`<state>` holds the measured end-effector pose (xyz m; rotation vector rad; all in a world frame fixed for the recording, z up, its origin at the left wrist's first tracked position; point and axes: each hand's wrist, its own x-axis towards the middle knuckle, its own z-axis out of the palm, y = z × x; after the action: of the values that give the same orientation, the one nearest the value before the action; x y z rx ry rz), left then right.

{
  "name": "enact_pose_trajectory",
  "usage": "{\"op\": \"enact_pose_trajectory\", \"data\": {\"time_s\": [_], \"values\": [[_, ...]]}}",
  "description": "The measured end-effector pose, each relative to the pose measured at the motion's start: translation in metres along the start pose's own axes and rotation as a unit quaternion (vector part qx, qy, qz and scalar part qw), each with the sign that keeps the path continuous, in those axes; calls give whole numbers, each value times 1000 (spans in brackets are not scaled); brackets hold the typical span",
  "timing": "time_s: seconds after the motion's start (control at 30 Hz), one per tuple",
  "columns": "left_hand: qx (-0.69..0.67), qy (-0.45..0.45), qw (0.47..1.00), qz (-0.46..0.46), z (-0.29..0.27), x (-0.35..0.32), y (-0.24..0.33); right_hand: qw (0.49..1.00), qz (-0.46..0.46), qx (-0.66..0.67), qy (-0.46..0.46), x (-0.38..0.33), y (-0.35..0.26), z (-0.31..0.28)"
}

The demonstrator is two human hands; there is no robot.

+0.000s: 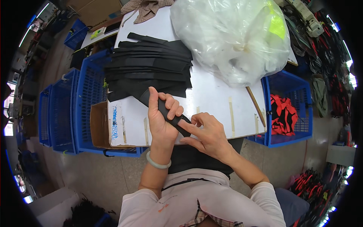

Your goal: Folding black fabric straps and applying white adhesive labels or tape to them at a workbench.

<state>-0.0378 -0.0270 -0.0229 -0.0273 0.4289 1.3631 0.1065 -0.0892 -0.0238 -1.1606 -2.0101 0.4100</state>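
At the far left stand blue plastic crates (60, 113) in a row on the floor, and an open cardboard box (99, 126) sits wedged between the nearest crate and the white table (215, 98). On the table's left half lies a fanned stack of black strips (151, 64), their ends overhanging the edge above the crates. The left hand (160, 117), with a pale green bangle (158, 162) on its wrist, is closed in a fist around 1 black strip (172, 117), held upright just above the near edge of the table; the strip's upper end runs back toward the stack. The right hand (206, 134) meets it from the right, thumb and forefinger pinching the strip's lower end where it pokes out below the left fist, the other fingers loosely spread. By the look of it, the step in hand is working or folding the end of this 1 piece, taken from the stack; the next move seems to call for a firm pinch on the end while the left fist keeps the strip from slipping. Further right, a large clear plastic bag (230, 38) full of pale material takes up the table's far half and crowds the stack, a thin wooden stick (256, 106) lies near the right edge, and a blue crate holding red and black pieces (283, 115) stands beside the table.
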Motion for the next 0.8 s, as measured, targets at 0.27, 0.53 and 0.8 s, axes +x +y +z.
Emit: {"op": "enact_pose_trajectory", "data": {"time_s": [0.27,0.53,0.8], "values": [[27,-10,1000,-9,0,1,0,999,14,-7,-41,2,1,1],[180,-174,965,74,7,-13,-14,999,-35,24,28,-9,16,8],[313,-287,887,181,10,-44,-33,984,-91,76,134,-31,31,29]]}}
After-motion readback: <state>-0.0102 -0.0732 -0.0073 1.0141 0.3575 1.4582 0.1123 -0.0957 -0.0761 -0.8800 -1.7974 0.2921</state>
